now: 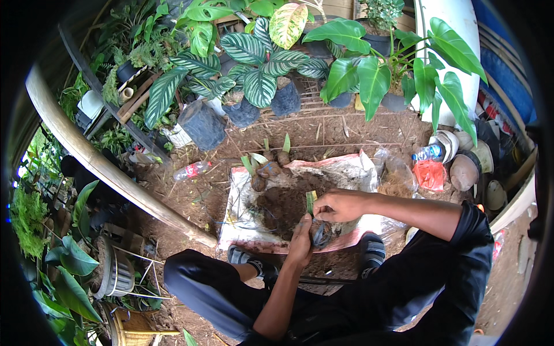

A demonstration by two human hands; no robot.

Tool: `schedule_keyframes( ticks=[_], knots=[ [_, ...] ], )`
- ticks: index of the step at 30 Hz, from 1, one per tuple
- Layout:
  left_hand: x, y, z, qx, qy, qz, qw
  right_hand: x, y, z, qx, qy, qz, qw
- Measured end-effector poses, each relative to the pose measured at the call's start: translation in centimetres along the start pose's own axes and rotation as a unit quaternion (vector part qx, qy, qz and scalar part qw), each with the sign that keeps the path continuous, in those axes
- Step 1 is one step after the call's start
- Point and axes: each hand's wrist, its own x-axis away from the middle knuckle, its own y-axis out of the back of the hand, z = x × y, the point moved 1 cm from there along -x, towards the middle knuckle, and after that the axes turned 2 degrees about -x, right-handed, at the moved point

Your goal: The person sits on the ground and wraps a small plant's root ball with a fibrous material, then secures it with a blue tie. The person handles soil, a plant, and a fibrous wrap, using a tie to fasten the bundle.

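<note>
My left hand (300, 240) holds a small fibre-wrapped root ball (314, 229) from its left side. A short variegated leaf cutting (310, 201) stands up out of the ball. Dark bluish plastic twine (322, 238) hangs in loops at the ball's lower right. My right hand (342, 206) is bent over the leaf's base, its fingertips pinched together on what looks like a strand of this twine; the fingers partly hide it. Beneath both hands, dark soil (281, 207) lies heaped on a white woven sack (237, 216) with reddish edges.
Several wrapped balls with leaf cuttings (269, 169) rest at the sack's far edge. Brown fibre in a clear bag (397, 173), a red plastic bag (430, 175) and stacked pots (464, 171) stand right. A bottle (192, 171) and bamboo pole (130, 175) lie left; potted plants (259, 69) line the back.
</note>
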Motion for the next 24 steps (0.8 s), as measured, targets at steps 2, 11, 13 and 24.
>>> schedule_keyframes(
  ticks=[2, 11, 13, 24],
  knots=[
    [-0.4, 0.0, 0.3, 0.018, -0.003, 0.002, 1.0, 0.0, 0.0, -0.3, -0.032, 0.012, -0.014, 0.999],
    [-1.3, -0.8, 0.7, 0.17, 0.014, 0.045, 0.984, 1.4, 0.2, -3.7, -0.15, -0.041, -0.178, 0.972],
    [-1.3, -0.9, 0.6, 0.176, 0.024, 0.052, 0.983, 1.9, -0.1, -4.8, -0.181, -0.087, -0.169, 0.965],
    [-1.8, -0.9, 1.4, 0.135, 0.069, 0.165, 0.975, 3.5, -2.8, -5.9, -0.289, -0.083, 0.059, 0.952]
  ],
)
